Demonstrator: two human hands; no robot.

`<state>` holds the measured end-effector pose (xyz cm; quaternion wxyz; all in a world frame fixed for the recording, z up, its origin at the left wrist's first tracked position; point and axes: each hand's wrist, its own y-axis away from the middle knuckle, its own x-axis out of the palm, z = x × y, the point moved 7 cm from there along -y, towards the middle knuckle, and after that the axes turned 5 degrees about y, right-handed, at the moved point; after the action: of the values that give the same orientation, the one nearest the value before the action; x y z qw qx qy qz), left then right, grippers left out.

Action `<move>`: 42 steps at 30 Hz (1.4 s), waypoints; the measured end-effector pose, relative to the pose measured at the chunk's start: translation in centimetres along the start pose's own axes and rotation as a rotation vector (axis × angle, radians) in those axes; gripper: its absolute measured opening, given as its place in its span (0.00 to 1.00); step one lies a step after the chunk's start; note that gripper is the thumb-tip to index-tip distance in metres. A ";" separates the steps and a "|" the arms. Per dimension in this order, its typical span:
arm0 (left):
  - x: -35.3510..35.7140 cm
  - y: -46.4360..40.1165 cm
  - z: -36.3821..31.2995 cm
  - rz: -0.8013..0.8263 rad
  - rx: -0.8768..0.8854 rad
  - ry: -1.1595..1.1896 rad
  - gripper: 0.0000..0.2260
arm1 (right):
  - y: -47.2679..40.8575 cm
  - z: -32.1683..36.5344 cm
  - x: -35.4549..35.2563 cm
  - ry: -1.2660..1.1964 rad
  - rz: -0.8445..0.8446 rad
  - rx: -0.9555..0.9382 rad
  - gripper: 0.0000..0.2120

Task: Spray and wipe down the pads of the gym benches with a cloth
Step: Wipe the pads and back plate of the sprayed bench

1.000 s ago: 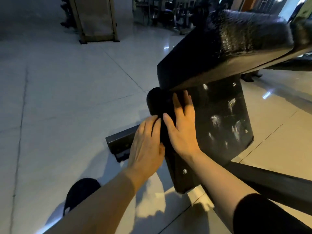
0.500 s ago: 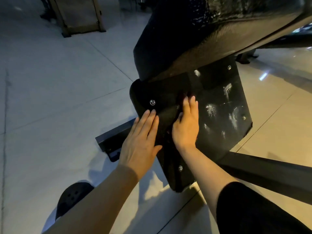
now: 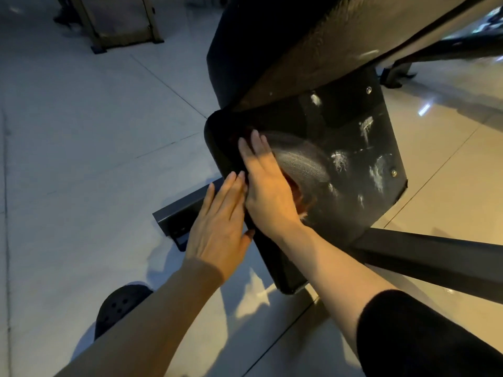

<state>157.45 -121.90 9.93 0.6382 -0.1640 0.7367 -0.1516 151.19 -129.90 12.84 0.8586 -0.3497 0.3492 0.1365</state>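
step in hand: judged from the frame, the person is wiping the lower pad (image 3: 340,164), a dark tilted panel in the centre and right of the frame, under the bigger upper pad (image 3: 272,44).
right hand: the right hand (image 3: 268,191) lies flat on the lower pad left of centre, fingers straight and together, pressing a dark cloth (image 3: 302,198); only a reddish, blurred edge of it shows by the wrist.
left hand: the left hand (image 3: 217,227) rests just beside the right one on the pad's left edge, fingers straight and relaxed, grasping nothing.
task's thing: the cloth is trapped between the right palm and the pad; no spray bottle is in view.
doing it well: it would pay to keep the palm flat, steady the edge with the left hand, and carry the strokes toward the white spray patches (image 3: 367,156) at centre right, which look untouched.
risk: the cloth may bunch or slip out from under the palm.
count, hands: two.
count, pads: two.
count, cloths: one.
count, screws: two plain ones, screw heads (image 3: 368,90) on the pad's right side.
count, frame bars: a floor bar (image 3: 185,210) at left and a long bar (image 3: 435,257) at lower right.
count, shoes: one dark shoe (image 3: 119,306) at lower left on the tiled floor (image 3: 81,131).
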 end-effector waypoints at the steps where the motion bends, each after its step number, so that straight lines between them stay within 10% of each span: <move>1: 0.0 0.1 0.1 -0.001 0.009 -0.006 0.39 | 0.3 0.0 0.3 0.046 0.006 -0.062 0.31; 7: 0.2 0.1 0.0 0.001 0.004 0.006 0.36 | 4.3 -8.5 -1.6 0.008 -0.144 0.581 0.35; 13: 0.3 0.0 -0.4 -0.036 -0.004 0.060 0.38 | -0.4 -0.4 -0.6 0.001 -0.122 -0.006 0.23; 18: -0.1 -0.2 -0.3 -0.053 -0.003 0.051 0.31 | 1.7 -8.1 -3.2 0.044 -0.409 0.618 0.19; 24: -0.8 -0.5 0.4 -0.127 -0.010 0.162 0.28 | -1.3 0.3 -0.4 0.149 -0.256 -0.092 0.22; 29: -1.2 -0.5 0.5 -0.123 -0.011 0.125 0.28 | 0.8 -9.4 -2.6 0.035 -0.380 0.475 0.23; 36: -0.9 -1.0 0.4 -0.145 -0.038 0.126 0.28 | -2.4 -1.9 -0.1 0.106 -0.119 -0.161 0.25; 42: -2.3 -1.3 0.5 -0.181 -0.054 0.066 0.30 | -2.6 -3.4 -0.8 -0.042 -0.329 0.299 0.25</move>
<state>158.32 -122.02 12.47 0.5926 -0.2420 0.7434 -0.1941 150.12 -134.15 12.95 0.9187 -0.2676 0.2858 -0.0514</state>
